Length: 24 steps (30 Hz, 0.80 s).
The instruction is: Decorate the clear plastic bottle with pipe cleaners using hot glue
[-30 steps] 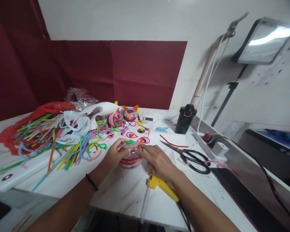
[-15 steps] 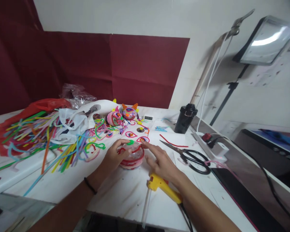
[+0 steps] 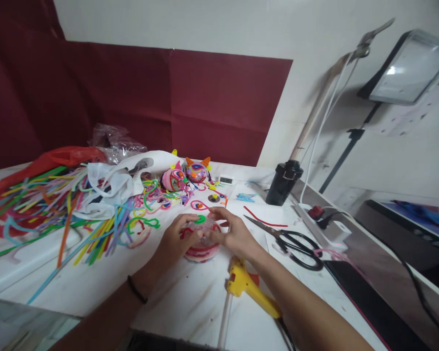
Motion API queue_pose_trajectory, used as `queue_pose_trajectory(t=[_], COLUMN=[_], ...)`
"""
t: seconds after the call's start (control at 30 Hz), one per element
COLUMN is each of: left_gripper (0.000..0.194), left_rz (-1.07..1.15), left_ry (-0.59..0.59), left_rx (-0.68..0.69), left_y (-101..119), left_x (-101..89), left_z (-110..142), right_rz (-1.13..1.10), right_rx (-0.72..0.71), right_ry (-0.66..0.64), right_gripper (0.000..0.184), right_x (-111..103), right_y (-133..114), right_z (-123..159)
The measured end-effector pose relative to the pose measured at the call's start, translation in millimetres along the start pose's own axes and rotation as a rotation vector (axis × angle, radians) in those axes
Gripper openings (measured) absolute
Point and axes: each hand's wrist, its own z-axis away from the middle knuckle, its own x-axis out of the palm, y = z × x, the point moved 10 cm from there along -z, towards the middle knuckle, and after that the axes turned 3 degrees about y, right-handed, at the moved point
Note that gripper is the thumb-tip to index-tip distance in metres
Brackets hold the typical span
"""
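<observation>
A clear round ball [image 3: 202, 252] wrapped with red and pink pipe cleaners rests on the white table, a green pipe-cleaner coil [image 3: 200, 219] on its top. My left hand [image 3: 178, 240] grips the ball's left side, thumb across the front. On the other side, my right hand [image 3: 234, 236] curls over the ball with its thumb near the left thumb; part of the ball is hidden by the fingers. A yellow hot glue gun [image 3: 254, 288] with a clear glue stick lies just below my right wrist.
Pipe cleaners [image 3: 102, 239] and a red bag [image 3: 69, 156] spread over the left. Two decorated balls [image 3: 198, 171] stand behind. To the right lie black-handled scissors [image 3: 296, 241], a red pipe cleaner [image 3: 263, 218], a black container [image 3: 283, 184] and a power strip [image 3: 324, 229].
My right hand first drew its fingers off the ball to the right, then came back with thumb and fingers around it. My left hand stayed on the ball. The view shifted slightly.
</observation>
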Motion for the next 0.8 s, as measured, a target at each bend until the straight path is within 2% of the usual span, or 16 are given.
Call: queue_pose_trajectory(t=[0.23, 0.37, 0.6, 0.73, 0.8], left_gripper=[0.023, 0.024, 0.029, 0.037, 0.053], left_rz=[0.024, 0.092, 0.252, 0.248, 0.213], left_ry=[0.016, -0.016, -0.063, -0.136, -0.182], left_rx=[0.009, -0.024, -0.141, -0.112, -0.077], left_y=[5.1, 4.2, -12.5, -19.4, -20.3], left_x=[1.5, 4.1, 8.7, 10.5, 10.7], left_z=[0.5, 2.8, 2.8, 2.6, 2.7], right_rz=[-0.125, -0.207, -0.271, -0.286, -0.299], right_rx=[0.092, 0.128, 0.176, 0.202, 0.205], right_ry=[0.005, -0.023, -0.089, -0.118, -0.126], right_gripper=[0.05, 0.052, 0.052, 0.052, 0.052], right_x=[0.2, 0.8, 0.4, 2.7, 3.6], right_y=[13.0, 16.5, 15.9, 19.0, 20.8], right_z=[-2.8, -6.0, -16.0, -22.6, -24.2])
